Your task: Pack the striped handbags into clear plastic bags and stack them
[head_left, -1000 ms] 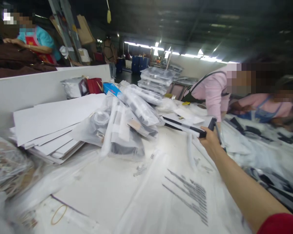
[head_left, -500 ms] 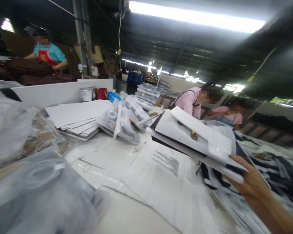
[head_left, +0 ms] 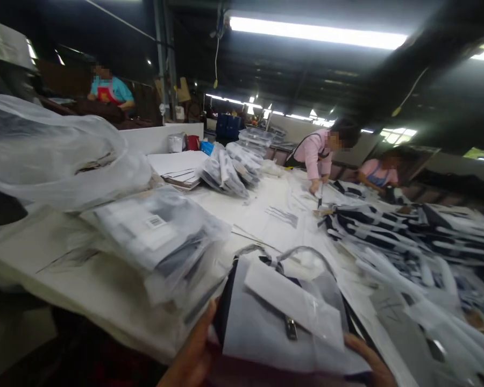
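Close to me, at the table's near edge, is a dark handbag (head_left: 258,317) covered with white wrapping sheets, its metal clasp showing and its wrapped handles standing up at the top. My left hand (head_left: 196,344) grips its left side, thumb along the edge. At the lower right side my right hand (head_left: 369,357) is closed on the bag too; most of its fingers are hidden behind it. Just left of the bag lies a plastic-bagged parcel (head_left: 157,231) with a barcode label.
A large clear plastic bag (head_left: 60,156) lies at left. White sheets (head_left: 177,164) and plastic-wrapped bags (head_left: 229,172) are farther back. Dark wrapped pieces (head_left: 379,226) crowd the right side. A co-worker in pink (head_left: 314,153) leans over the table; other people are beyond.
The handbag has come from the right over the table to close in front of me. My left hand has come into view and holds it too. The view has shifted.
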`<state>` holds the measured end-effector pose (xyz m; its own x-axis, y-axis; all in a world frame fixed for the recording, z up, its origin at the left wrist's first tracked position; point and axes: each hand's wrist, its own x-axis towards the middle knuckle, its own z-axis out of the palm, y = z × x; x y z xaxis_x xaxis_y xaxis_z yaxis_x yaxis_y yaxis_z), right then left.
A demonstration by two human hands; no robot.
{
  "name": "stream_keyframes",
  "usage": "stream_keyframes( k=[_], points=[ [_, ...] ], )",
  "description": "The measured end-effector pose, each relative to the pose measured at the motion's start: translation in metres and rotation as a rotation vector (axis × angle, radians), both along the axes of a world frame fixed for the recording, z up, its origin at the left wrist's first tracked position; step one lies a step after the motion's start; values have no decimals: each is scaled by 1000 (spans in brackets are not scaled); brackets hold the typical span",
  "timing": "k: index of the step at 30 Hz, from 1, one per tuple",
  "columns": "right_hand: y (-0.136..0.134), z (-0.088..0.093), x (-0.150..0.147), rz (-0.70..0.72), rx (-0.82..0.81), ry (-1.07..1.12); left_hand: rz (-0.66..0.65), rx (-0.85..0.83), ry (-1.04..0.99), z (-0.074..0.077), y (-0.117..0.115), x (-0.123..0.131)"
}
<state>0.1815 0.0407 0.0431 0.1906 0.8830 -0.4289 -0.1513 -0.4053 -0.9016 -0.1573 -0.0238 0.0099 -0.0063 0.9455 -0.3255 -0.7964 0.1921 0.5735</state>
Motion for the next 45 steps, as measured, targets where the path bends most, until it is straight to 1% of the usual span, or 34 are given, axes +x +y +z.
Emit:
stream_keyframes(
  k=[2, 4, 6, 8, 9, 10, 12, 13, 15, 16, 17, 19, 22, 24, 25, 26, 28, 30, 32, 35, 38, 40, 42, 45],
  points=[
    [-4, -6, 0, 92, 9, -81, 11, 54, 127, -3, -14, 0],
    [0, 0, 7, 231, -8, -286, -46, 119, 233, -1, -19, 1],
    [7, 15, 17, 348, 29, -626, -88, 168, 319, 2, -19, 4],
    [13, 33, 17, 374, 139, -937, -90, 191, 380, 5, -17, 7],
    [14, 41, 12, 377, 218, -1025, -88, 197, 394, 5, -15, 9],
    [14, 47, 2, 400, 311, -1056, -83, 199, 403, 5, -14, 11],
    [14, 51, -29, 515, 502, -1005, -64, 194, 413, 4, -9, 14],
    [14, 48, -47, 600, 583, -970, -58, 188, 416, 4, -7, 15],
    [18, 37, -82, 712, 697, -966, -61, 177, 422, 5, 0, 16],
    [21, 29, -96, 735, 724, -990, -67, 172, 422, 5, 4, 16],
    [24, 20, -106, 746, 743, -1015, -73, 167, 421, 6, 7, 16],
    [29, 6, -115, 758, 786, -1029, -66, 147, 436, 7, 13, 16],
    [30, -4, -111, 777, 900, -961, -45, 54, 477, 4, 17, 14],
    [30, -5, -105, 764, 958, -961, -58, 22, 486, 2, 17, 14],
    [32, -5, -103, 749, 959, -979, -66, 32, 491, 1, 17, 14],
    [33, -5, -102, 741, 932, -998, -74, 55, 505, 0, 17, 13],
    [39, -5, -102, 757, 808, -1016, -83, 101, 559, -2, 17, 12],
    [43, -4, -103, 782, 701, -1001, -108, 106, 637, -2, 18, 10],
    [44, -3, -103, 776, 695, -969, -140, 68, 711, -2, 19, 10],
    [40, -3, -98, 747, 751, -865, -164, 19, 782, 0, 20, 11],
    [35, -5, -91, 833, 830, -777, -159, 19, 803, 4, 20, 14],
    [34, -5, -89, 905, 885, -763, -147, 16, 809, 5, 20, 15],
    [33, -4, -90, 969, 921, -788, -135, 5, 829, 6, 20, 17],
    [30, 0, -96, 1131, 952, -905, -127, -17, 867, 5, 20, 17]
  ],
)
